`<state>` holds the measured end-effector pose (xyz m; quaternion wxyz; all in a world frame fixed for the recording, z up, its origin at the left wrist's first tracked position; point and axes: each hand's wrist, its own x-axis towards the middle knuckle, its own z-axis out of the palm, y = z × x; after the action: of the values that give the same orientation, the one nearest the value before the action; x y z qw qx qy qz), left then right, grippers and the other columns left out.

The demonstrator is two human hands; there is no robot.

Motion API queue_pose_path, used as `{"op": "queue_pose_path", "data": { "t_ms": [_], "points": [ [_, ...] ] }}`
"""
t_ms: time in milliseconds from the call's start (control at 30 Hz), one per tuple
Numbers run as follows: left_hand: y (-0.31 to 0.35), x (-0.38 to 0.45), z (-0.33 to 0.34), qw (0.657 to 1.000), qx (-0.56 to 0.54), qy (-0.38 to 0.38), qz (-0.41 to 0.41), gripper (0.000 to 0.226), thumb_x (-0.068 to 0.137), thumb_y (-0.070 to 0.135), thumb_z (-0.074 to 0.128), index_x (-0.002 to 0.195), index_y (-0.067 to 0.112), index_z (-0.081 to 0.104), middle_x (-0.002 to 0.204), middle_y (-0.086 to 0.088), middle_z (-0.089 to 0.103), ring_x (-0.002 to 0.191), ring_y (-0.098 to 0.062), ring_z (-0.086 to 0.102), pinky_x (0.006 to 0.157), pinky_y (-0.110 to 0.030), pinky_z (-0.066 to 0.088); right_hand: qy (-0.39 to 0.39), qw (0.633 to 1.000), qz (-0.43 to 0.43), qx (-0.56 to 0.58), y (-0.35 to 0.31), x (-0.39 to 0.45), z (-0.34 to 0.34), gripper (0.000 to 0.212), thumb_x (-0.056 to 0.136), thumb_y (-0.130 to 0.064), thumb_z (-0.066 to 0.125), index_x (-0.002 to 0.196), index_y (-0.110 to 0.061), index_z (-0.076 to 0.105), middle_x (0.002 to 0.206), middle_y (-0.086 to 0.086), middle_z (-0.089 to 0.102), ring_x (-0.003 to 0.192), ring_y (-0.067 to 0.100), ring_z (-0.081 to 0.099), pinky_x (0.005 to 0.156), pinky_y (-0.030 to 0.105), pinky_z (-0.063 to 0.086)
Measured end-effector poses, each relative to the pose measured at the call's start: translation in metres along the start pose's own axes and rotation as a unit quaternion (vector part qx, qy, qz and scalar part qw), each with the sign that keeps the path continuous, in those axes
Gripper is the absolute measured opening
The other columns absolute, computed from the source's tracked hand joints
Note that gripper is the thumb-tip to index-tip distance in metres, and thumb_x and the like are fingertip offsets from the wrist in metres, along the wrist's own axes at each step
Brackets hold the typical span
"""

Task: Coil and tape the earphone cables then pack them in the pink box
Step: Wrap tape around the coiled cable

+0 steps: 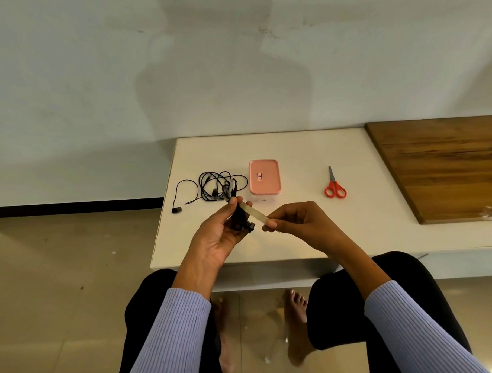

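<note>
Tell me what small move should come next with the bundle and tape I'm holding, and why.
Probably wrap the tape strip around the coiled earphone bundle. The left hand grips the bundle, one tape end sits at its fingertips, and the right hand pinches the other end, stretched out. The pink box is lidded, so packing comes later.

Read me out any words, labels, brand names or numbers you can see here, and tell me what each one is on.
Nothing can be read.
Pink box: a small red, white and blue sticker on its lid, too small and blurred to read.
Scissors, earphone cables, strip of tape: no visible markings.
</note>
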<state>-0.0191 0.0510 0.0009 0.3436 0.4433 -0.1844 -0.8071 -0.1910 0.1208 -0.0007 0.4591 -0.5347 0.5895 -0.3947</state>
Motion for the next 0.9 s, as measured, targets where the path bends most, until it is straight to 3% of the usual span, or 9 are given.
{"op": "queue_pose_path", "data": {
  "t_ms": [200, 300, 400, 467, 533, 700, 800, 900],
  "points": [
    [0.003, -0.001, 0.001, 1.000, -0.013, 0.005, -0.015, 0.010, 0.090, 0.015, 0.058, 0.088, 0.009, 0.065, 0.074, -0.008, 0.073, 0.073, -0.015, 0.062, 0.069, -0.037, 0.051, -0.049, 0.998, -0.033, 0.004, -0.002, -0.003, -0.004, 0.020, 0.088, -0.011, 0.062, 0.105, -0.016, 0.070, 0.098, 0.001, 0.073, 0.091, 0.011, 0.067, 0.086, 0.021, 0.052],
    [0.005, 0.000, -0.001, 0.999, -0.025, 0.005, -0.020, 0.010, 0.090, 0.016, 0.058, 0.088, 0.009, 0.066, 0.073, -0.007, 0.073, 0.074, -0.014, 0.062, 0.071, -0.037, 0.051, -0.057, 0.998, -0.037, -0.001, -0.002, -0.002, -0.005, 0.024, 0.088, -0.009, 0.061, 0.109, -0.019, 0.068, 0.102, -0.001, 0.073, 0.096, 0.011, 0.066, 0.090, 0.023, 0.051],
    [0.007, 0.000, -0.001, 0.999, -0.045, 0.004, -0.028, 0.011, 0.090, 0.017, 0.058, 0.087, 0.009, 0.066, 0.071, -0.006, 0.072, 0.073, -0.014, 0.061, 0.077, -0.038, 0.052, -0.011, 1.000, -0.022, -0.001, 0.001, -0.001, -0.004, 0.021, 0.082, -0.023, 0.067, 0.102, -0.021, 0.072, 0.095, -0.005, 0.074, 0.091, 0.012, 0.066, 0.089, 0.026, 0.052],
    [0.008, -0.001, -0.002, 0.998, -0.052, 0.001, -0.031, 0.011, 0.091, 0.017, 0.058, 0.086, 0.009, 0.065, 0.070, -0.006, 0.072, 0.075, -0.015, 0.060, 0.080, -0.038, 0.052, 0.013, 1.000, -0.019, -0.017, 0.002, -0.001, -0.004, 0.019, 0.078, -0.031, 0.069, 0.094, -0.022, 0.075, 0.089, -0.010, 0.073, 0.088, 0.008, 0.065, 0.086, 0.018, 0.050],
    [0.010, -0.002, -0.002, 0.997, -0.062, 0.000, -0.037, 0.012, 0.091, 0.016, 0.057, 0.086, 0.009, 0.065, 0.069, -0.006, 0.072, 0.077, -0.016, 0.059, 0.083, -0.040, 0.050, 0.023, 0.999, -0.025, -0.025, 0.003, -0.001, -0.003, 0.015, 0.080, -0.028, 0.069, 0.092, -0.021, 0.075, 0.088, -0.011, 0.073, 0.087, 0.006, 0.065, 0.082, 0.012, 0.048],
    [0.013, -0.002, -0.005, 0.996, -0.078, -0.003, -0.047, 0.012, 0.091, 0.017, 0.057, 0.085, 0.009, 0.065, 0.071, -0.007, 0.072, 0.075, -0.015, 0.059, 0.074, -0.038, 0.054, 0.021, 0.999, -0.047, -0.006, 0.001, -0.001, -0.005, 0.023, 0.082, -0.017, 0.068, 0.104, -0.019, 0.072, 0.098, -0.005, 0.073, 0.092, 0.012, 0.066, 0.084, 0.021, 0.053],
    [0.014, -0.002, -0.006, 0.996, -0.087, 0.001, -0.037, 0.012, 0.091, 0.017, 0.057, 0.085, 0.009, 0.064, 0.072, -0.008, 0.073, 0.075, -0.016, 0.059, 0.075, -0.039, 0.054, 0.101, 0.994, -0.037, 0.004, 0.003, -0.003, -0.001, 0.022, 0.075, -0.019, 0.075, 0.097, -0.018, 0.072, 0.096, -0.006, 0.071, 0.090, 0.004, 0.066, 0.074, 0.015, 0.053],
    [0.014, -0.003, -0.005, 0.996, -0.086, 0.001, -0.022, 0.012, 0.091, 0.017, 0.057, 0.086, 0.009, 0.064, 0.072, -0.008, 0.073, 0.062, -0.015, 0.065, 0.071, -0.037, 0.056, 0.174, 0.984, 0.032, 0.035, 0.007, -0.004, 0.003, 0.024, 0.067, -0.030, 0.078, 0.084, -0.015, 0.071, 0.083, -0.002, 0.071, 0.074, 0.010, 0.068, 0.063, 0.019, 0.056]
  ]
}}
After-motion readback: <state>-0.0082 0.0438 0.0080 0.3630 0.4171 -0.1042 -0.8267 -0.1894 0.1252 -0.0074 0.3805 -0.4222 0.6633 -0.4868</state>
